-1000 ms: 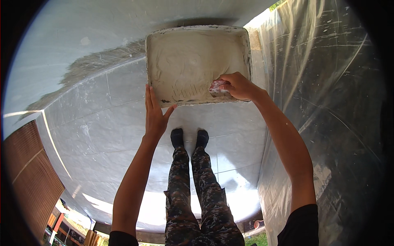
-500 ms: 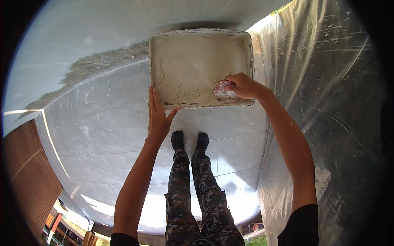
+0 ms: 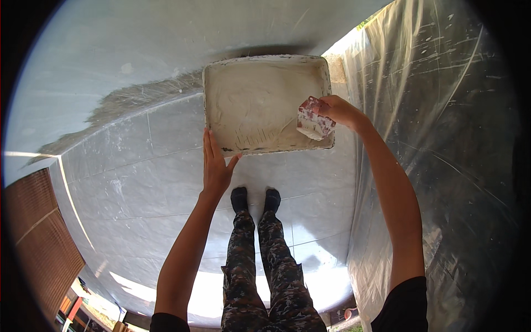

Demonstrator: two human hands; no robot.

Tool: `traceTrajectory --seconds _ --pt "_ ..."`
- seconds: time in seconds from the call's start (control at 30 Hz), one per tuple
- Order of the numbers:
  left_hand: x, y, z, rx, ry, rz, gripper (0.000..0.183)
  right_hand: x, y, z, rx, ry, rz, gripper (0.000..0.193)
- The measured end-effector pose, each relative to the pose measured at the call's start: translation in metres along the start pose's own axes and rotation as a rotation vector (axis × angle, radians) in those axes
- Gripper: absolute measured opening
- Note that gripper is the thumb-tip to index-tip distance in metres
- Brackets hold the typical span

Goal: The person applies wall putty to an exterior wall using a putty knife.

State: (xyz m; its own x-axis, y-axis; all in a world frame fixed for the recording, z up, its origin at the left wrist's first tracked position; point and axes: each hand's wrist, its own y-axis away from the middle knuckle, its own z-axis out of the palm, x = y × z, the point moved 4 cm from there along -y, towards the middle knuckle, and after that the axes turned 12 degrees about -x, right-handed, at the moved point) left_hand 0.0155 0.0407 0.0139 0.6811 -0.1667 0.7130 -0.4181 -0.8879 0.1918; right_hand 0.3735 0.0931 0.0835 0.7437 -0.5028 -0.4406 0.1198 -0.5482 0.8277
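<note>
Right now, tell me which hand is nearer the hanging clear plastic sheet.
Right. The right hand holds a smeared red tool at the right side of the tray, toward the plastic sheet. The left hand is farther away, at the tray's near-left corner.

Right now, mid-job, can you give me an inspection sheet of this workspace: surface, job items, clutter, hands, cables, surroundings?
Surface: grey floor with seam lines, pale marks and sunlit patches.
Job items: shallow tray spread with cream paste, scored near its lower edge; red scraper smeared with paste.
Clutter: small items at lower left, too small to identify.
Hands: left hand spread against the tray's lower-left corner; right hand gripping the scraper.
Cables: nothing seen.
Surroundings: pale wall with a rough grey patch; clear plastic sheeting at right; brown panel at left.
</note>
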Motion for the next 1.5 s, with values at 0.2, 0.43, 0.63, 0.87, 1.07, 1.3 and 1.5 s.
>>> traceTrajectory --seconds 0.2,0.43,0.63,0.87,1.07,1.3,1.5 --pt "0.046 -0.006 -0.02 0.009 0.04 0.083 0.092 0.02 0.037 0.005 0.082 -0.709 -0.231 0.032" --pt "0.135 -0.024 -0.116 0.079 0.103 0.277 0.075 -0.03 0.116 0.007 0.136 -1.238 -0.61 0.037" --pt "0.232 -0.039 -0.228 0.201 0.088 0.491 0.071 -0.127 0.229 -0.027 0.221 -1.265 -0.87 0.036" --pt "0.351 -0.038 -0.353 0.376 0.052 0.753 0.07 -0.218 0.351 -0.087 0.379 -1.178 -1.055 0.035" --pt "0.423 -0.025 -0.441 0.481 0.015 0.893 0.069 -0.283 0.444 -0.123 0.522 -1.097 -1.16 0.035" --pt "0.49 -0.006 -0.529 0.623 -0.065 0.989 0.068 -0.349 0.536 -0.162 0.61 -0.999 -1.343 0.028" --pt "0.542 -0.009 -0.582 0.736 -0.159 1.075 0.068 -0.389 0.589 -0.202 0.674 -0.928 -1.455 0.029"
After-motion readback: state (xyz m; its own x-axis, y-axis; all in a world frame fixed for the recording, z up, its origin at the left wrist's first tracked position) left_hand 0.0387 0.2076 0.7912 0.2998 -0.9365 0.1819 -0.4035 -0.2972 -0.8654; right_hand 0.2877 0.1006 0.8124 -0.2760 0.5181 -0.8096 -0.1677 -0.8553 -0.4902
